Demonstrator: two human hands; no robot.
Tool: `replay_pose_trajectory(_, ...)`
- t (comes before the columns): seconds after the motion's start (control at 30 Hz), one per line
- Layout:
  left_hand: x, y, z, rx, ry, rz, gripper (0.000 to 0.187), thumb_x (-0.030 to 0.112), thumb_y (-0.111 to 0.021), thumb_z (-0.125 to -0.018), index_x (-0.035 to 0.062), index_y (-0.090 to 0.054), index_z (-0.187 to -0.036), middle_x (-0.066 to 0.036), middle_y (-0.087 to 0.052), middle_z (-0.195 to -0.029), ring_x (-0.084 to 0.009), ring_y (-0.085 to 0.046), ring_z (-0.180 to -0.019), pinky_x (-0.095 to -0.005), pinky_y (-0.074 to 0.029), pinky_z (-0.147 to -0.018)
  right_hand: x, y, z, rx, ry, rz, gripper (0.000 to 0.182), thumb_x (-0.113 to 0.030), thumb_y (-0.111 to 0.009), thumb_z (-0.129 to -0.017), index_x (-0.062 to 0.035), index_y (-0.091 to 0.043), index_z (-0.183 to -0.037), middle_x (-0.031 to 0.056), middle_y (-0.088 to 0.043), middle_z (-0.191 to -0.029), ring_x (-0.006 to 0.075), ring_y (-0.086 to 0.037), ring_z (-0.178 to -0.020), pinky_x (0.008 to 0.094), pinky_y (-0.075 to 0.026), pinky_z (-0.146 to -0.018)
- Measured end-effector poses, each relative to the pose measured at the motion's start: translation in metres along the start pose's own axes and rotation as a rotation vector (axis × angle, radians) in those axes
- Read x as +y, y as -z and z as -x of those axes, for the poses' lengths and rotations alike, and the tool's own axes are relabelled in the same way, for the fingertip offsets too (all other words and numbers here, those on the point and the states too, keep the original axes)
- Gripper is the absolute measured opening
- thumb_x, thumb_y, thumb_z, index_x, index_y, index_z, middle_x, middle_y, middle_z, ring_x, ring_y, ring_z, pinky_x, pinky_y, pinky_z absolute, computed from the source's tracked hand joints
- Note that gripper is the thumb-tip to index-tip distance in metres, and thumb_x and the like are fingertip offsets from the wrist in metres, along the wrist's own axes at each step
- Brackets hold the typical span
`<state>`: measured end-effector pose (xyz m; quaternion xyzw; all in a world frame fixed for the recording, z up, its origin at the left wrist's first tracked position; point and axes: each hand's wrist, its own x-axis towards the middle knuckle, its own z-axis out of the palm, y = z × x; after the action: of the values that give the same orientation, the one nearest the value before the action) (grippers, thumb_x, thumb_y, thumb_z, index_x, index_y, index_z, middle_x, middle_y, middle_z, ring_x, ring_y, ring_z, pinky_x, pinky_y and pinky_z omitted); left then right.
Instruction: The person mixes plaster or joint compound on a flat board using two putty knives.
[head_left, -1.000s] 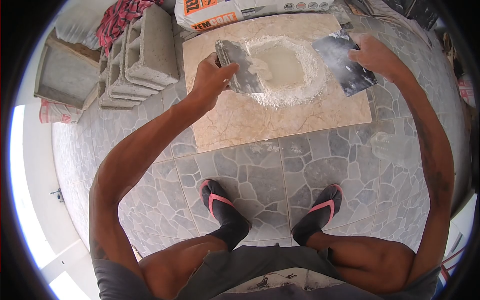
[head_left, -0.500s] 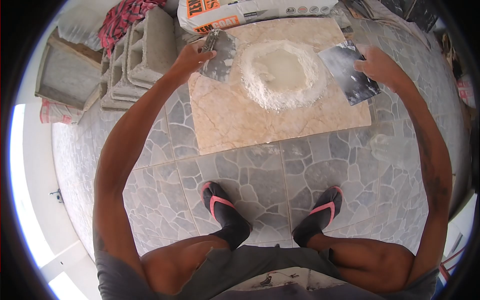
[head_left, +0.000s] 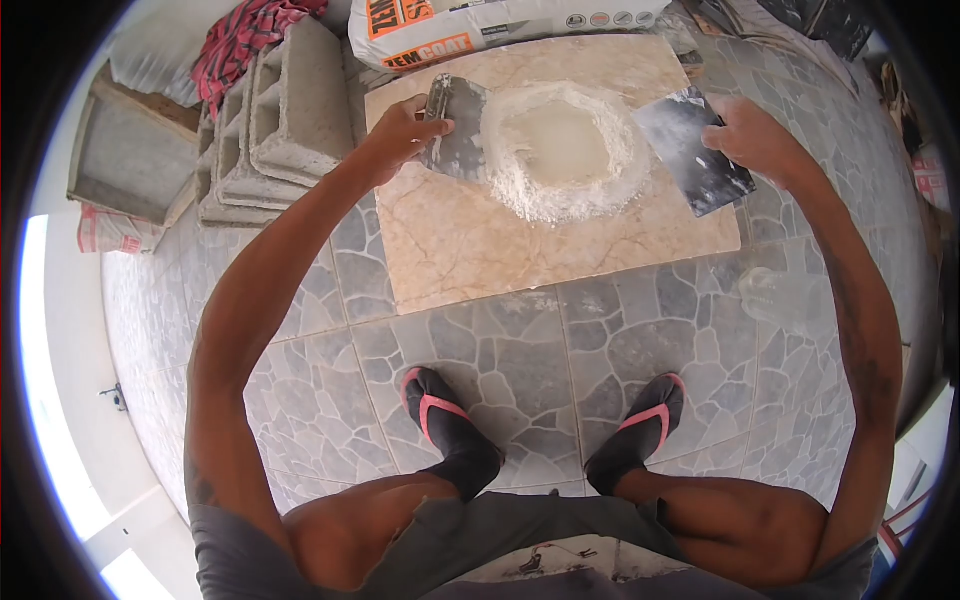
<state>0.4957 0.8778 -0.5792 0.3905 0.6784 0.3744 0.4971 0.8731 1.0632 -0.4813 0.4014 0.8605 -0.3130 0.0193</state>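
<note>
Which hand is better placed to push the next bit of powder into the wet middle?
The left hand, probably: its blade sits at the left rim of the powder ring, edge toward the wet middle. The right hand holds its dark plate partly past the board, apparently raised.

A red cloth lies against concrete blocks.

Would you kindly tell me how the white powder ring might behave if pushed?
The white powder ring would probably crumble rather than slide whole, since its outer edge looks loose and grainy. Pushed inward, it would likely slump into the pale liquid it surrounds; a breach might let that liquid spread over the flat beige slab.
</note>
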Motion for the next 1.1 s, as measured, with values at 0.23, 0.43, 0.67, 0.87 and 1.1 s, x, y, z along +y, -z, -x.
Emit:
replay_pose_trajectory(0.23, 0.031, -0.031, 0.031, 0.048, -0.003, 0.083, 0.048, 0.017, -0.067, -0.085, -0.0026, -0.05, -0.125, -0.009, -0.063, -0.107, -0.0148, -0.063, -0.095, -0.0328, -0.056, -0.083, -0.012, 0.001, 0.001, -0.012, 0.01, 0.046, 0.031, -0.011, -0.057, -0.078, 0.0092, -0.062, -0.1, 0.0172, -0.063, -0.08, 0.0217, -0.058, -0.069, 0.0375, -0.047, -0.068)
replay_pose_trajectory(0.43, 0.062, -0.05, 0.046, 0.112, 0.012, 0.026, 0.043, 0.014, -0.065, -0.084, -0.0025, -0.052, -0.121, -0.01, -0.063, -0.106, -0.0158, -0.065, -0.088, -0.0324, -0.056, -0.082, -0.024, 0.007, 0.008, -0.04, -0.01, 0.027, 0.032, -0.011, -0.057, -0.078, 0.0081, -0.062, -0.103, 0.0167, -0.065, -0.081, 0.0222, -0.059, -0.07, 0.0371, -0.047, -0.069)
replay_pose_trajectory(0.67, 0.022, -0.058, 0.086, 0.165, 0.184, 0.402, 0.03, 0.006, -0.06, -0.089, -0.0079, -0.052, -0.115, -0.012, -0.06, -0.108, -0.0201, -0.064, -0.095, -0.0347, -0.057, -0.09, -0.013, 0.004, 0.016, 0.009, -0.014, -0.006, 0.029, -0.009, -0.054, -0.076, 0.0064, -0.061, -0.1, 0.0138, -0.061, -0.076, 0.0207, -0.056, -0.07, 0.0368, -0.046, -0.07)
replay_pose_trajectory(0.87, -0.025, -0.11, 0.145, 0.27, 0.332, 0.587, 0.035, 0.011, -0.057, -0.092, -0.008, -0.049, -0.12, -0.015, -0.058, -0.117, -0.0244, -0.063, -0.103, -0.0397, -0.057, -0.091, -0.01, 0.003, 0.015, 0.02, 0.009, -0.04, 0.028, -0.009, -0.054, -0.077, 0.0068, -0.061, -0.099, 0.0119, -0.06, -0.075, 0.0193, -0.054, -0.068, 0.0357, -0.046, -0.069)
replay_pose_trajectory(1.1, -0.005, -0.125, 0.121, 0.136, 0.359, 0.6, 0.038, 0.022, -0.049, -0.099, -0.0094, -0.048, -0.121, -0.018, -0.061, -0.115, -0.027, -0.065, -0.101, -0.0389, -0.058, -0.09, -0.015, 0.001, 0.013, -0.007, 0.041, -0.045, 0.031, -0.008, -0.054, -0.077, 0.0061, -0.061, -0.103, 0.0127, -0.06, -0.076, 0.0194, -0.054, -0.068, 0.0353, -0.046, -0.069)
